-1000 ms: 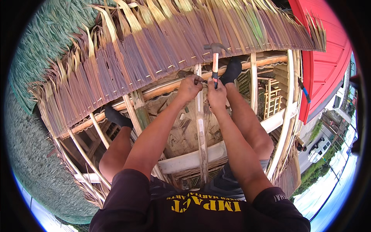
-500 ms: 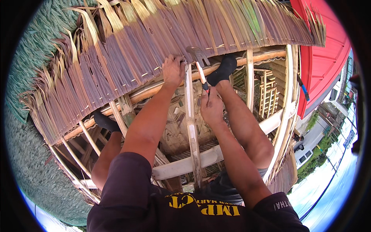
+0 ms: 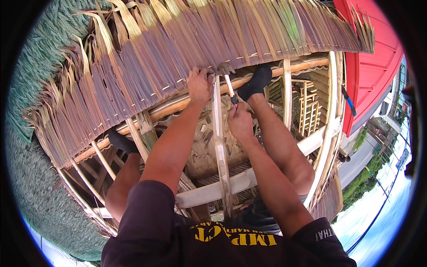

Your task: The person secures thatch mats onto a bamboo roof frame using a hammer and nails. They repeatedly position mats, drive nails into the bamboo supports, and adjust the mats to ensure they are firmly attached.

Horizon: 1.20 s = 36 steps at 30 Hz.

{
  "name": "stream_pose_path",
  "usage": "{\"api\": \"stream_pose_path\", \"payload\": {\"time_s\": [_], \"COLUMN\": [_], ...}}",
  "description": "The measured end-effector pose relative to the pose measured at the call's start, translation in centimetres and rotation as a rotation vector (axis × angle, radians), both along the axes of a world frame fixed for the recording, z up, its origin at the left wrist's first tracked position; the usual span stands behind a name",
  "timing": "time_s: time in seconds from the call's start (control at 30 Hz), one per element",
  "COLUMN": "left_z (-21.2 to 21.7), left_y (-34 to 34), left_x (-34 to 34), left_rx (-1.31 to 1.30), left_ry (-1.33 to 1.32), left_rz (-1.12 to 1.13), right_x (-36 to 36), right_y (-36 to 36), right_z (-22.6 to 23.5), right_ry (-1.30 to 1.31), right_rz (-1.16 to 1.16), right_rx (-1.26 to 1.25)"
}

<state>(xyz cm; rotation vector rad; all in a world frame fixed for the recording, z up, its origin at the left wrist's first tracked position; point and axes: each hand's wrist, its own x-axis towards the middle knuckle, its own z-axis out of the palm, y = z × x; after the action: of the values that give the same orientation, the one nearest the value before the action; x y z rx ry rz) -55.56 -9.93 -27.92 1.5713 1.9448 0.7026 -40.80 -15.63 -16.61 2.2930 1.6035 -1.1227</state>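
My right hand is wrapped round the handle of a claw hammer. The hammer's head lies at the lower edge of a thatch panel of brown dried leaves, beside the top of an upright wooden strip. Just left of that strip, my left hand is at the thatch edge with its fingers bent and pressed together near the hammer head. Anything pinched there is too small to make out.
Black-socked feet rest by a round pole under the thatch. Gaps between wooden strips open onto a lower level. A pale crossbeam runs below my arms. Red roofing is at right, green netting at left.
The hammer head has dropped and moved slightly left, to the top of the wooden strip. My right hand has shifted slightly left; my left hand stays at the thatch edge.
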Motion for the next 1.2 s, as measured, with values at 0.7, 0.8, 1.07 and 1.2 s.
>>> {"api": "stream_pose_path", "payload": {"time_s": [0.7, 0.8, 1.07, 1.2], "left_z": [-3.1, -3.4, -2.8, -2.7], "left_y": [-1.2, -1.3, -1.0, -1.1], "left_x": [2.7, 2.5, 2.0, 2.0], "left_rx": [-0.195, -0.219, -0.281, -0.332], "left_ry": [-1.613, -1.602, -1.598, -1.580], "left_rz": [1.473, 1.456, 1.438, 1.454], "right_x": [-1.2, -1.1, -1.5, -0.5], "right_y": [-0.7, 0.6, 0.4, 1.0], "right_z": [4.7, 3.7, 3.8, 3.2], "right_ry": [0.195, 0.097, -0.008, 0.288], "right_rz": [0.013, 0.061, 0.027, 0.008], "right_rx": [0.283, 0.155, -0.055, 0.515]}}
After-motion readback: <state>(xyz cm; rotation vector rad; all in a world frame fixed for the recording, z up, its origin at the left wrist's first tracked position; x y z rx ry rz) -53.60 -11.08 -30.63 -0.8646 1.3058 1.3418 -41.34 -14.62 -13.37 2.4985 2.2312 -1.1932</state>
